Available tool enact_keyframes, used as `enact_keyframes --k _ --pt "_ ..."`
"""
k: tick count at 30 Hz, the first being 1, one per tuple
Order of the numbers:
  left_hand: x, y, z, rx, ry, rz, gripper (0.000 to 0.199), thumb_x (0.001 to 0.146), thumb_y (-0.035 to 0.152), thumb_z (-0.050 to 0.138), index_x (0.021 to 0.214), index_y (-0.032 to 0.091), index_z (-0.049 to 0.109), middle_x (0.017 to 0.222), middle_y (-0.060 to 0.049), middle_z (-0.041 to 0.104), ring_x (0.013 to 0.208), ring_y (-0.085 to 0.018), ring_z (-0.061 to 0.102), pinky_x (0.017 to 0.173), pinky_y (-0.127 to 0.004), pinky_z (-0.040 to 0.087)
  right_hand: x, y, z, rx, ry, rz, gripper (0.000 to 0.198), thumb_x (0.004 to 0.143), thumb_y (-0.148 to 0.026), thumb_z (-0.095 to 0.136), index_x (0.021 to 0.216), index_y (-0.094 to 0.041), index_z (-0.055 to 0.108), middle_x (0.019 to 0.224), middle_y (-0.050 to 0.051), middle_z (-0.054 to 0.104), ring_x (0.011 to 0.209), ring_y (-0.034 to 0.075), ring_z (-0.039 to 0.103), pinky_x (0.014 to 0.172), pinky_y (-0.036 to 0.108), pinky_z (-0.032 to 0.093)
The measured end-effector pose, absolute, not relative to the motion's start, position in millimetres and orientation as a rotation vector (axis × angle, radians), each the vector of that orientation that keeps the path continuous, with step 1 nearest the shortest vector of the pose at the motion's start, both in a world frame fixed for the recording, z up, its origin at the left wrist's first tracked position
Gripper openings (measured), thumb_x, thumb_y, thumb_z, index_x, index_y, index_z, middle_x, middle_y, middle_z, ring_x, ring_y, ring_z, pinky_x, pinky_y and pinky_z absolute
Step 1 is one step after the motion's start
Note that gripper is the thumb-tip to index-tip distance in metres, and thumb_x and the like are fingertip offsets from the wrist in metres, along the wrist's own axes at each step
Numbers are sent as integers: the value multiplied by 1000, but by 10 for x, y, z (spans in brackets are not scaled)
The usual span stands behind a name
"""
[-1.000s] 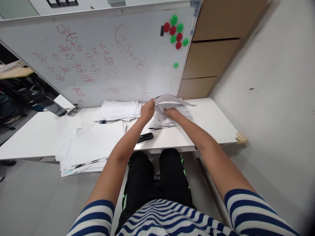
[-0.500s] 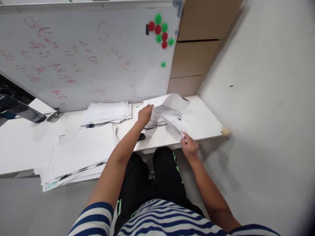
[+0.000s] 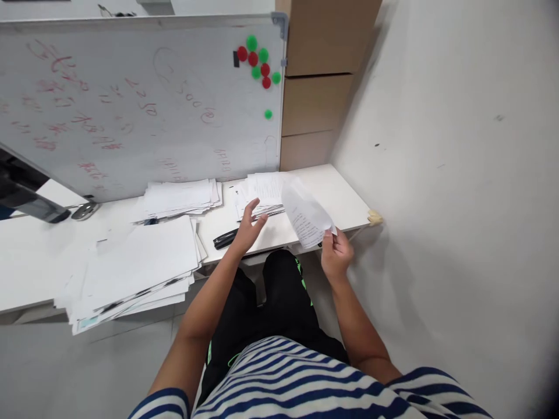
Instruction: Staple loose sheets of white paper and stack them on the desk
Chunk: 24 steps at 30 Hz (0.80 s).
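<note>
Between its thumb and fingers my right hand [image 3: 336,255] pinches the lower right corner of a printed sheet of paper [image 3: 308,215]. The sheet hangs tilted over the desk's front edge, its upper end curving back toward a stack of printed papers [image 3: 264,187]. My left hand [image 3: 250,230] hovers near the front of that stack, thumb and fingers apart, with nothing in it. Just left of that hand, a black stapler [image 3: 225,239] lies on the white desk [image 3: 345,195], partly covered by the hand and wrist.
A neat paper pile [image 3: 181,196] stands against the whiteboard [image 3: 183,139]. A larger, messier pile [image 3: 140,262] overhangs the desk's front edge. Brown boxes [image 3: 317,105] rise behind the desk, and a wall [image 3: 458,192] bounds the right side. A dark monitor-like object [image 3: 30,195] is at far left.
My left hand has let go of the papers and drawn back with its fingers spread. The sheet in my right hand has swung clear of the raised pages. The stapler shows more.
</note>
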<state>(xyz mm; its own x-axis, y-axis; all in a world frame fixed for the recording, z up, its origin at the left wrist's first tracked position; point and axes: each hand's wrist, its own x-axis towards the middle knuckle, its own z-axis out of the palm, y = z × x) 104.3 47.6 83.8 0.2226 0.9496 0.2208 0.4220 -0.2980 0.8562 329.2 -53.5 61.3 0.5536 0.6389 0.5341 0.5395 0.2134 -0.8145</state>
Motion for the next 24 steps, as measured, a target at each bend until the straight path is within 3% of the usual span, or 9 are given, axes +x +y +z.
enact_keyframes --k 2,4,7,9,13,19,24 --pt "979 308 946 1823 1211 1076 76 89 53 59 153 31 25 162 -9 31 147 -24 34 112 -39 40 3253 -475 772 -1390 -1207 141 40 93 -48 51 105 -17 72 89 7 76 79 21 71 76 33 57" --pt "908 253 1024 1774 1157 1083 79 81 49 70 149 30 35 156 -10 42 141 -26 42 109 -40 43 3213 -407 910 -1324 -1315 236 40 92 -50 51 104 -18 72 86 6 76 76 20 70 76 32 56" --pt "805 264 1063 1614 1097 1083 54 79 50 70 123 21 61 123 -11 68 114 -26 63 93 -38 52 3151 -296 1015 -1228 -1365 375 41 93 -52 51 107 -19 72 87 5 75 77 19 69 76 32 56" --pt "756 261 1050 1526 1126 1152 43 78 52 70 106 18 67 104 -9 72 97 -23 67 81 -34 54 3107 -215 987 -1184 -1297 464 46 93 -55 50 115 -19 69 97 6 74 87 20 69 79 33 56" --pt "722 205 1002 1412 1168 1323 36 75 49 74 95 18 69 91 -4 71 84 -19 65 73 -30 52 2974 -54 745 -1105 -1157 776 60 88 -64 54 128 -20 61 117 10 71 104 22 68 87 38 56" --pt "756 179 957 1326 1223 1437 32 73 46 76 88 20 66 77 1 65 72 -14 60 67 -27 50 2751 26 476 -1082 -1085 1059 50 79 -62 67 101 -18 67 100 8 75 95 21 70 88 39 56" --pt "750 120 983 1318 1223 1478 33 78 51 72 78 20 61 70 3 55 65 -11 51 61 -25 44 2718 6 486 -1050 -1062 996 47 82 -58 67 105 -17 68 93 6 75 91 20 70 87 37 55"
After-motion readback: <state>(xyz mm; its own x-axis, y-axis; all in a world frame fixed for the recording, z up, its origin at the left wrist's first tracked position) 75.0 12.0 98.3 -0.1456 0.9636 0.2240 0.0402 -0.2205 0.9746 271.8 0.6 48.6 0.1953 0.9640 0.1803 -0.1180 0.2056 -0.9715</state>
